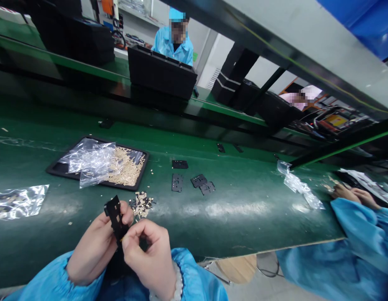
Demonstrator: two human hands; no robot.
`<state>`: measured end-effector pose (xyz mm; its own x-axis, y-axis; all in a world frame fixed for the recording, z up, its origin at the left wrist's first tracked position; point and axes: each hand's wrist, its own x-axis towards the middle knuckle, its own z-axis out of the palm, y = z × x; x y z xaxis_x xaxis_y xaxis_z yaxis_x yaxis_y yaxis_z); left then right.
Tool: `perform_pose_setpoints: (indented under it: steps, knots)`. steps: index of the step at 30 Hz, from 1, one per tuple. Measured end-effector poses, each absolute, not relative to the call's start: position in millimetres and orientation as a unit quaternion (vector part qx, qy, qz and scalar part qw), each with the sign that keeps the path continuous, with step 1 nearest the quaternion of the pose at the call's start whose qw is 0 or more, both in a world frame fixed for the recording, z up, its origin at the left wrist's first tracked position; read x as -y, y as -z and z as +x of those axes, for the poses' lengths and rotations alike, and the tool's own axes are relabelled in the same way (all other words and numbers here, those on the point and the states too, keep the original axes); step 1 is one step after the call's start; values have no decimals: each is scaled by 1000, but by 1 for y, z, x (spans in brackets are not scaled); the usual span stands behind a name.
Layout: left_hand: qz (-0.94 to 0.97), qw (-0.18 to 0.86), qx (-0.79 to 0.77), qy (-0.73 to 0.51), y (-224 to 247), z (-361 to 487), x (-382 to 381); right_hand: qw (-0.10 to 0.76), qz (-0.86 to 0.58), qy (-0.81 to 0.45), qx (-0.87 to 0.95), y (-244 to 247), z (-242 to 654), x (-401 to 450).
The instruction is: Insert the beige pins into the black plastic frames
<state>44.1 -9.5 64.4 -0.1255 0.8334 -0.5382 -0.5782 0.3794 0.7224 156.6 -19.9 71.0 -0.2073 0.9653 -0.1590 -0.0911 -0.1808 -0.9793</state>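
Left hand [98, 240] grips flat black plastic part [116, 217], tilted, above green glossy worktop [231, 221]; right hand [151, 251] pinches its lower end. Small tan pieces [142, 205] piled just beyond.

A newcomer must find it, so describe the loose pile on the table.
On the green table, find the black tray holding clear bags. Just off its near right corner lies the loose pile. It mixes pale and dark bits, whereas the heap in the tray looks all pale.
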Motion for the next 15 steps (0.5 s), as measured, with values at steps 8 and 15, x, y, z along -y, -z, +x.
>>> perform_pose_setpoints:
  steps: [8, 15]
  knots:
    - [132, 569, -563, -584, -59, 41, 13, 432, -471, -597, 485, -71, 160, 20]
    - [197, 577, -580, -540, -33, 21, 38, 452, -463, -587, 486, -74, 162, 21]
